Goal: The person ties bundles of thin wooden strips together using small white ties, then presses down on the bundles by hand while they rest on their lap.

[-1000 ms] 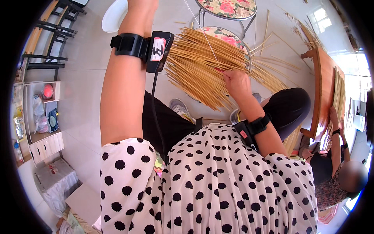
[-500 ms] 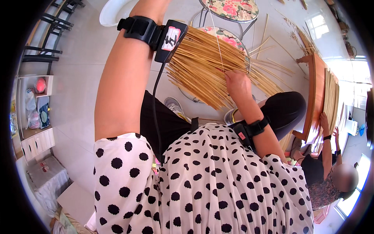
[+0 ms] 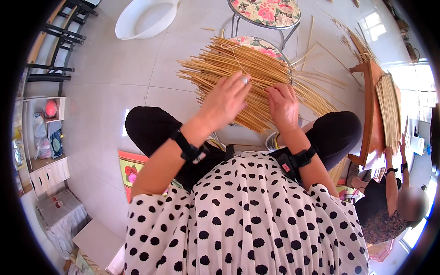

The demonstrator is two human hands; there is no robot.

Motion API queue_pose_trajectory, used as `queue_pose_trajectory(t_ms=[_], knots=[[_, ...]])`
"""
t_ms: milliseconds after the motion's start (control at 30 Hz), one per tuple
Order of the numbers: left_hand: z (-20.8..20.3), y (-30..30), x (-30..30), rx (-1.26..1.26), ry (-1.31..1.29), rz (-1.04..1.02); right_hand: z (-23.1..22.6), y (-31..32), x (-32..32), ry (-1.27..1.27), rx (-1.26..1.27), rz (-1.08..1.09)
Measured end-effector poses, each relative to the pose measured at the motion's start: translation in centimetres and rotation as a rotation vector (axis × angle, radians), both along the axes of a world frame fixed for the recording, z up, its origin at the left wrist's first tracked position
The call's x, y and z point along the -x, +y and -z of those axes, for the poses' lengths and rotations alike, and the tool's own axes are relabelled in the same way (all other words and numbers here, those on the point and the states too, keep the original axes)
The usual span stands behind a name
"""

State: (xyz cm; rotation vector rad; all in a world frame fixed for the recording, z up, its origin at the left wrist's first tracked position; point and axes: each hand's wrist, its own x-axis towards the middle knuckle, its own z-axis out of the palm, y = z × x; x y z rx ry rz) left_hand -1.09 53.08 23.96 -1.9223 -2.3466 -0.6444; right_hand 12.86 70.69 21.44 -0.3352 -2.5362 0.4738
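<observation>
A mat of tan reed stalks (image 3: 215, 62) lies across a flower-patterned round stool (image 3: 279, 54) before my knees. My left hand (image 3: 224, 103) hovers over the near part of the stalks, slightly blurred, its fingers stretched out; a ring shows on one finger. A pale thread (image 3: 236, 55) curves slackly over the stalks toward those fingertips; whether they touch it I cannot tell. My right hand (image 3: 283, 107) sits at the right part of the mat, thumb and fingers pinched together at the stalks. What lies in that pinch is hidden.
Another flowered stool (image 3: 268, 11) stands beyond. Loose stalks (image 3: 316, 78) stick out to the right. A white basin (image 3: 146, 20) is at the far left. On the right, a co-worker (image 3: 382, 197) reaches to stalks (image 3: 388, 110) on a wooden frame (image 3: 372, 114).
My left hand has come back from far ahead to above the stalks. The thread, taut before, now hangs loose. My right hand stays pinched in about the same place.
</observation>
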Motion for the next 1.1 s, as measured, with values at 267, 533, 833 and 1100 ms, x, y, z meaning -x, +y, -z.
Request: queue_pose_trajectory(t_ms=[267, 533, 833, 1100], knots=[[2.3, -1.3, -3.2, 0.205, -0.073, -0.074, -0.1, 2.0, 4.8, -0.214, -0.100, 0.063], [2.9, -1.9, -4.7, 0.226, -0.061, -0.107, 2.8, 2.9, 6.6, -0.436, -0.005, 0.158], [2.0, -1.4, -4.2, 0.236, -0.110, -0.151, 1.7, 3.3, 8.5, -0.541, 0.042, 0.260], [1.8, 0.4, -1.2, 0.248, -0.084, -0.247, 1.2, 2.4, 10.1, -0.477, 0.034, 0.125]])
